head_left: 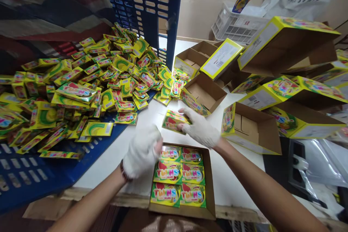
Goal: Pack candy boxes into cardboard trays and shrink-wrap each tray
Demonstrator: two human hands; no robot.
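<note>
My right hand (201,127), in a white glove with bare fingertips, grips a few small yellow-green candy boxes (174,120) side by side on the white table. My left hand (143,150), gloved the same way, hovers by the left rim of an open display carton (210,188). Motion blurs its fingers, so whether it holds anything is unclear. Inside the carton, several candy boxes marked "TWINS" (168,171) lie flat, faces up, in two columns. The carton sits at the table's near edge, close to my body.
A large heap of candy boxes (78,92) spills from a tipped blue plastic crate (81,168) at left. Empty display cartons (250,127) stand and pile up at right. A white basket (236,25) and a plastic bag (296,1) are behind them.
</note>
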